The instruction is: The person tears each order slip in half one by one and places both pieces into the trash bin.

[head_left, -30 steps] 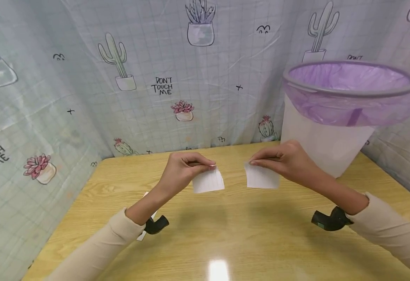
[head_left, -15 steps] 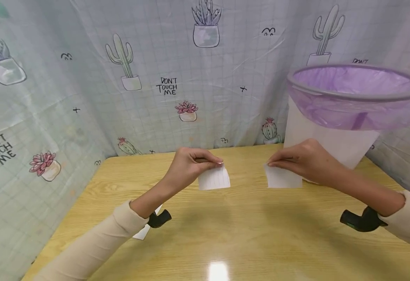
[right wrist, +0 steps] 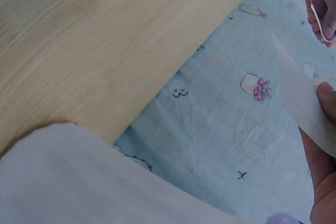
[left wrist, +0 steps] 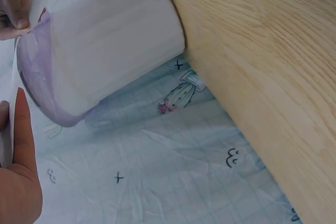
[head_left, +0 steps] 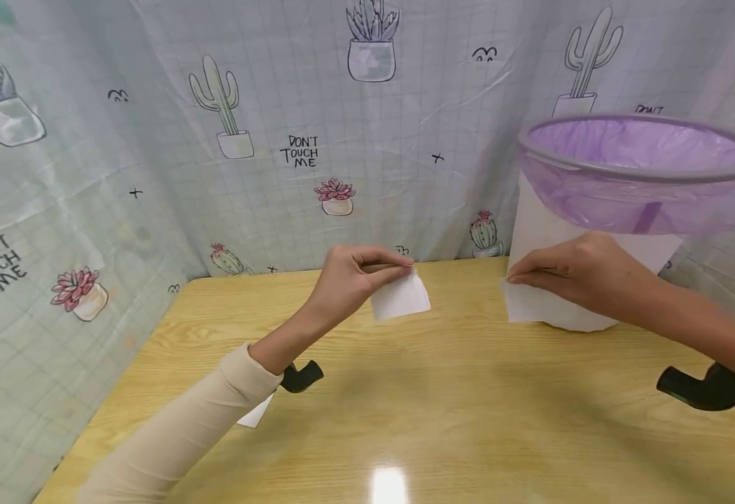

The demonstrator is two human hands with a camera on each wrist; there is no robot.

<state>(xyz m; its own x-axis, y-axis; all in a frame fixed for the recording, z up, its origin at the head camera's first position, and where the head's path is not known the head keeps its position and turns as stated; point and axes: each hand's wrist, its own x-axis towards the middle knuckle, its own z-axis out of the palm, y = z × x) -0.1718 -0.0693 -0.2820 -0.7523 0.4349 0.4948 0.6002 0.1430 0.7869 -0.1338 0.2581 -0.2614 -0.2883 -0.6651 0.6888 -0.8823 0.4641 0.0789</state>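
Pinching a small white paper in each hand, a person in pale sleeves works above a wood-grain table. The left hand grips the left paper between thumb and fingers by its upper edge, the sheet hanging at a slight tilt over the rear half of the tabletop. The right hand likewise grips the right paper, thumb against fingers at the upper corner nearest the other hand, with part of the sheet hidden below the knuckles. The two papers hang well apart, bare tabletop visible between them; faint lines show on the right paper in the right wrist view. Directly behind the right hand, as seen from the head camera, a white bin stands on the table, a purple liner folded over its grey rim. Beneath the left forearm lies another white paper, partly covered by the sleeve. Black wrist mounts jut from both cuffs. A pale curtain printed with potted cacti, succulents and the words "Don't touch me" hangs behind the table.
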